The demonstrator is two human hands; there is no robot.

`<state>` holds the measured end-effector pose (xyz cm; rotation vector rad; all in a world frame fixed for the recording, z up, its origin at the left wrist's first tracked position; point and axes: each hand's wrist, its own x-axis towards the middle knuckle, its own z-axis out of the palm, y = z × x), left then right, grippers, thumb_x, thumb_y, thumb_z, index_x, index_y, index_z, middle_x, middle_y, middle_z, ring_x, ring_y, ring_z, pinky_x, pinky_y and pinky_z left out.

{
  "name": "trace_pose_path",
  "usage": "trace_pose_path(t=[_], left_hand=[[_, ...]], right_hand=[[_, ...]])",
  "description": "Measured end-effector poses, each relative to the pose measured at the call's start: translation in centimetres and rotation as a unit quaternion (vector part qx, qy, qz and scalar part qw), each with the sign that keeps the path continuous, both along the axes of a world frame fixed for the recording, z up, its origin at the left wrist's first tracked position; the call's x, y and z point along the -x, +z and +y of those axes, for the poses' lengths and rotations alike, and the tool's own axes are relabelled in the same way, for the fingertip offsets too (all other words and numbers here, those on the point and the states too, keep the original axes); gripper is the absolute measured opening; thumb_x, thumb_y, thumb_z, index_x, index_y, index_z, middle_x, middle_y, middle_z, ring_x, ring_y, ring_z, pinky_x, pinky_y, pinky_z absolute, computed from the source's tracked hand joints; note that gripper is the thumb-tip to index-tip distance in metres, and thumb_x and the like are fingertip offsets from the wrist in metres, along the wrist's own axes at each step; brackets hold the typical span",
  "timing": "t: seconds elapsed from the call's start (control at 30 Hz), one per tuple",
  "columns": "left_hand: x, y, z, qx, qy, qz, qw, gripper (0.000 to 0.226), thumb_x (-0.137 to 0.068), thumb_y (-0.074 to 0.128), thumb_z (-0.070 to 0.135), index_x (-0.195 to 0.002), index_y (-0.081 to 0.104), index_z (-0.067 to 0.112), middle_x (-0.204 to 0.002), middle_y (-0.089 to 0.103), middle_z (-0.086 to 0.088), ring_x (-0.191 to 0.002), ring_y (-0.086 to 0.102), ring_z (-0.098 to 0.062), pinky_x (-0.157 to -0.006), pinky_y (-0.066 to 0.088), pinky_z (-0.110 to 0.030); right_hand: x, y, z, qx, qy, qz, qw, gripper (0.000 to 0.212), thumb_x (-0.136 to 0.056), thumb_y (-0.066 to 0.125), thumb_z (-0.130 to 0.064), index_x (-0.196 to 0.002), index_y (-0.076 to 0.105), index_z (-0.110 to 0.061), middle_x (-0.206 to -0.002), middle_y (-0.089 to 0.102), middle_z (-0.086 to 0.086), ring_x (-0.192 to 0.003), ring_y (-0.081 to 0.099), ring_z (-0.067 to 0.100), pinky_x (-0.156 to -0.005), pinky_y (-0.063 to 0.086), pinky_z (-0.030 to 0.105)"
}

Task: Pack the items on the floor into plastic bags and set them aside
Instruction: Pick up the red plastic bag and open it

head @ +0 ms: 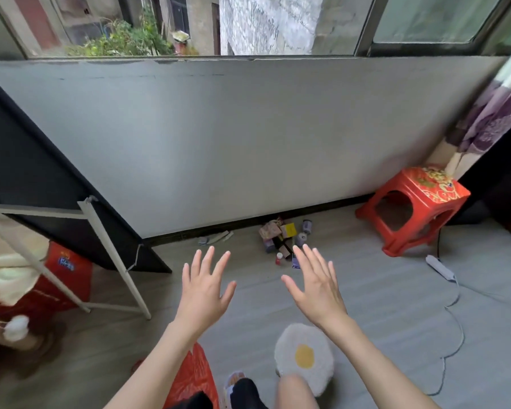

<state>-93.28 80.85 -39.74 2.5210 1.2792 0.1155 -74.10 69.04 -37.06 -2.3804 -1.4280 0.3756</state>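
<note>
While my left hand (203, 286) and right hand (316, 283) hover spread and empty, I could topple the small red-capped bottle (279, 258) reaching into the jumbled pile of little boxes and jars (283, 236).

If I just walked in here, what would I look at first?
Probably the two bare hands held out with fingers spread, the left hand and the right hand, holding nothing. Just past them, against the grey wall, lies a small heap of boxes and little bottles on the floor. The bright red plastic stool in the right corner and the fluffy white fried-egg-shaped cushion near the person's knees also stand out.
</note>
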Motion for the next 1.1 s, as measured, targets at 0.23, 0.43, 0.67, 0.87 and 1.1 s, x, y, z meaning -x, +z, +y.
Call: trace_pose_path(t=[0.23,0.43,0.67,0.87,1.1], left_hand=[[-1.9,-1.8,3.3,0.023,0.039,0.007,0.999,0.062,-0.082,0.031,0.05,-0.135,0.044,0.019,-0.138,0.044,-0.018,-0.129,0.037,-0.042,-0.099,0.033,-0.056],[-1.8,-4.1,7.0,0.06,0.13,0.018,0.99,0.064,-0.082,0.03,0.051,-0.135,0.044,0.018,-0.139,0.043,-0.018,-0.13,0.035,-0.041,-0.099,0.033,-0.057],[-2.5,-8.6,11.1,0.104,0.335,0.003,0.937,0.059,-0.093,0.043,0.04,-0.145,0.022,0.022,-0.154,0.015,-0.011,-0.141,0.006,-0.031,-0.112,0.011,-0.047],[-6.1,-13.8,12.2,0.176,0.457,-0.026,0.871,0.057,-0.094,0.042,0.038,-0.145,0.022,0.024,-0.154,0.014,-0.009,-0.142,0.006,-0.027,-0.114,0.009,-0.044],[-5.0,-24.2,10.6,0.185,0.527,-0.032,0.829,0.056,-0.092,0.048,0.028,-0.143,0.029,0.019,-0.152,0.021,-0.01,-0.141,0.013,-0.026,-0.113,0.011,-0.042]], right_hand=[[-3.7,-0.1,6.7,0.009,0.031,0.002,0.999,0.068,-0.086,0.035,-0.053,-0.146,0.019,-0.024,-0.155,0.015,-0.001,-0.144,0.005,0.016,-0.115,-0.001,0.04],[-5.6,-3.2,13.9,0.069,0.113,-0.007,0.991,0.064,-0.091,0.038,-0.049,-0.146,0.016,-0.025,-0.156,0.013,-0.002,-0.144,0.004,0.016,-0.116,0.0,0.041],[-7.5,-6.7,26.0,0.121,0.27,-0.019,0.955,0.063,-0.094,0.041,-0.045,-0.147,0.014,-0.023,-0.156,0.013,0.001,-0.144,0.005,0.018,-0.116,0.002,0.043],[-9.9,-10.8,34.0,0.148,0.399,-0.044,0.904,0.063,-0.093,0.041,-0.045,-0.147,0.016,-0.021,-0.155,0.016,0.003,-0.144,0.007,0.019,-0.116,0.005,0.043],[-9.2,-22.5,38.3,0.194,0.486,-0.104,0.846,0.064,-0.093,0.043,-0.045,-0.146,0.018,-0.019,-0.154,0.019,0.006,-0.143,0.012,0.023,-0.115,0.01,0.046]])
